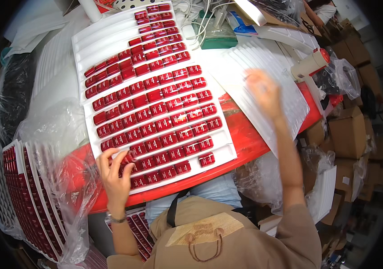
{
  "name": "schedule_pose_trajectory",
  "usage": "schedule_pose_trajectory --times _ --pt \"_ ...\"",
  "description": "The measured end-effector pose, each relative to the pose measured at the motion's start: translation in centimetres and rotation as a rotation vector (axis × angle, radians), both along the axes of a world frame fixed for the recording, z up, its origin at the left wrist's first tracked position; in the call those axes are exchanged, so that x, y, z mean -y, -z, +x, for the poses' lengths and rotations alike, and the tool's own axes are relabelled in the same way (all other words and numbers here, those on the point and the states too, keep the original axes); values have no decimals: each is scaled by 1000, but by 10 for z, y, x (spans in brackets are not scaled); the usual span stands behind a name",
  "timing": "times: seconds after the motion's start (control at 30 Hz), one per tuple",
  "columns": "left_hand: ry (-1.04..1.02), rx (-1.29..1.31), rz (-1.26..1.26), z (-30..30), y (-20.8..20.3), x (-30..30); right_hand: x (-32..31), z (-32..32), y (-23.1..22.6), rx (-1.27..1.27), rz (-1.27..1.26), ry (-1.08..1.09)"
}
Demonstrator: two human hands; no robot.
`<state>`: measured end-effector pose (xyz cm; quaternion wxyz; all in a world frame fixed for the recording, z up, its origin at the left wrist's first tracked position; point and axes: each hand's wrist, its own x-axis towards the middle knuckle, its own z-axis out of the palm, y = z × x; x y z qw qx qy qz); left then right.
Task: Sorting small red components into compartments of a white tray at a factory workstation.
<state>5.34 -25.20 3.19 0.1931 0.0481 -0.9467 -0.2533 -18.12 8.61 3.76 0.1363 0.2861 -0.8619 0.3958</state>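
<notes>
A white ridged tray lies on the table before me, carrying rows of small glossy dark red pieces with pale print. The upper left channels of this tray show bare white. At its lower left corner, my left hand pinches one small dark red piece between thumb and fingers, over the ends of the lowest rows. Motion blurs my right hand, held over a second white ridged tray to the right; whether its fingers grip anything is unclear.
The red table edge curves across in front of me. Filled trays stand at the left beside clear plastic wrap. White cables and a green box sit at the back. Cardboard boxes are stacked to the right.
</notes>
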Motion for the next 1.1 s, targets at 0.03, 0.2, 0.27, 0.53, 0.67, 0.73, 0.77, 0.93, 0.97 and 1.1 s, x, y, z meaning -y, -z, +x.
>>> schedule_pose_trajectory --times 0.03,0.2,0.27,0.53,0.67,0.73,0.77,0.93,0.97,1.1 --pt "17 68 -101 2 4 12 -24 -33 -3 82 61 302" --pt "108 128 -58 -5 25 21 -176 -145 76 -64 897 407" --pt "43 78 45 -2 23 26 -214 -162 85 -71 969 398" --pt "-83 63 -166 20 22 62 12 -7 19 493 -258 -50" --pt "-94 -43 370 21 12 17 124 103 -15 1048 -585 -533" --pt "-3 -126 471 15 8 -3 150 131 -14 1060 -757 -609" --pt "35 -152 541 14 8 -12 159 141 -15 975 -714 -557" --pt "4 -90 922 27 20 -28 152 155 -15 235 59 -669" --pt "16 -60 825 29 19 -17 136 150 -18 359 185 -763" --pt "-115 24 -114 31 15 43 12 60 -9 271 87 89"
